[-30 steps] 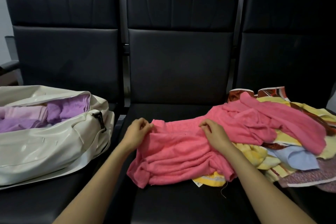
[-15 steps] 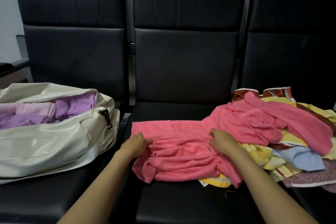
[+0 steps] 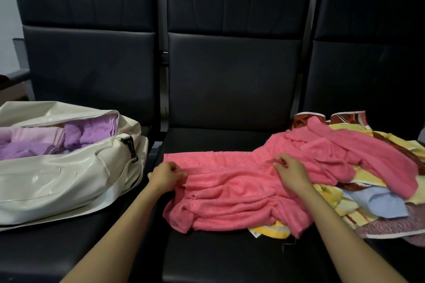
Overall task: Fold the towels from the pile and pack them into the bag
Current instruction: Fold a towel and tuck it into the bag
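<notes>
A pink towel (image 3: 232, 190) lies rumpled across the middle black seat, its far edge spread flat and its right part draped over the pile of towels (image 3: 372, 193) on the right seat. My left hand (image 3: 166, 176) pinches the towel's left side with curled fingers. My right hand (image 3: 291, 171) pinches a fold of the same towel near its middle. On the left seat sits an open cream bag (image 3: 62, 177) with folded purple and light pink towels (image 3: 69, 135) inside.
Three black padded seats (image 3: 230, 257) with tall backrests stand in a row. The pile holds yellow, light blue, patterned red and mauve towels. A yellow towel corner (image 3: 271, 230) pokes out under the pink one. A dark armrest (image 3: 16, 76) is at far left.
The towel's far edge has been spread flat toward the backrest. Both hands moved slightly toward me and now pinch a lower fold of the pink towel.
</notes>
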{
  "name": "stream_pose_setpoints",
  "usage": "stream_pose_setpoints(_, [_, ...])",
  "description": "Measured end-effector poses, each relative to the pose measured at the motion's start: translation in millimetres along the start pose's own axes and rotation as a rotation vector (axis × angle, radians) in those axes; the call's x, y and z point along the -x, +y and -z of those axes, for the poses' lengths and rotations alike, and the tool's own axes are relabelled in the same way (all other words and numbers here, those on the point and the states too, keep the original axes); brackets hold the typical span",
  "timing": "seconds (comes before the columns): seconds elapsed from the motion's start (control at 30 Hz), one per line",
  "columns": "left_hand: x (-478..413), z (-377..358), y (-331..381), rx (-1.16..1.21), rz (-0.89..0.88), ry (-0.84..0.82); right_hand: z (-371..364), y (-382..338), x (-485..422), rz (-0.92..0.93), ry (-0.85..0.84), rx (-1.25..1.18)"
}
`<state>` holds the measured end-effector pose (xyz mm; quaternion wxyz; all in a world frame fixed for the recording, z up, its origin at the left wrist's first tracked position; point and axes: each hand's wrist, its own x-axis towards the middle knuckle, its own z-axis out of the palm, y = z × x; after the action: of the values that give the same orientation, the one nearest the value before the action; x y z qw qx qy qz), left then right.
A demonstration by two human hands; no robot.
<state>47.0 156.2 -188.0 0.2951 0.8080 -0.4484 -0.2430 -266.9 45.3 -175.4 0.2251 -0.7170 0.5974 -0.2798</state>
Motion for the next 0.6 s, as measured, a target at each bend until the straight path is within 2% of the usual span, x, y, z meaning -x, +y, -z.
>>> stream_pose_setpoints(0.1, [-6.9,4.8,1.5,0.483,0.049,0.091,0.6,-1.4,-14.2,-0.043,0.036,-0.078])
stream_pose_setpoints(0.17, [-15.8,8.7,2.6,0.675,0.112,0.171,1.6,-6.8,-26.0,-0.063,0.045,-0.076])
stream_pose_setpoints(0.23, [-26.5,11.5,1.4,0.761,0.141,0.23,0.5,-12.9,-38.9,-0.069,0.046,-0.053])
stream_pose_setpoints(0.3, [-35.1,12.3,0.7,0.684,0.134,0.27,-5.5,-17.6,-52.8,-0.079,0.027,-0.048])
stream_pose_setpoints(0.47, [-51.9,-0.8,-5.2,0.273,0.088,0.287,-29.6,-15.8,-77.7,-0.136,-0.073,0.059])
stream_pose_setpoints(0.6, [-60.2,-7.0,-12.8,0.121,-0.008,0.318,-42.8,-7.6,-82.9,-0.113,-0.073,0.142])
